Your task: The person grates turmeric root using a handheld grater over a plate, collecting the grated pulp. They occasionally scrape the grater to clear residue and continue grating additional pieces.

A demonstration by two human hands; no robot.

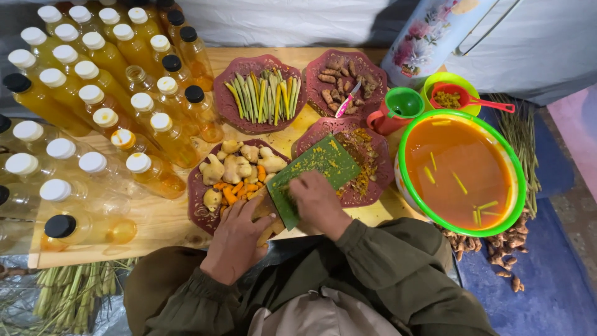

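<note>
On the light wooden table [168, 221], the left hand [236, 239] steadied the green flat grater [314, 177], fingers curled around its lower end. The right hand [318, 202], fingers closed on a hidden piece, should have rubbed with short strokes, fingertips kept high

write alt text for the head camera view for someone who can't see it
Seen from above, a person's right hand rubs something on a green grater that the left hand steadies, over dark red plates of roots. Capped bottles of yellow liquid crowd the wooden table's left; a green-rimmed basin of orange liquid sits right.
</note>
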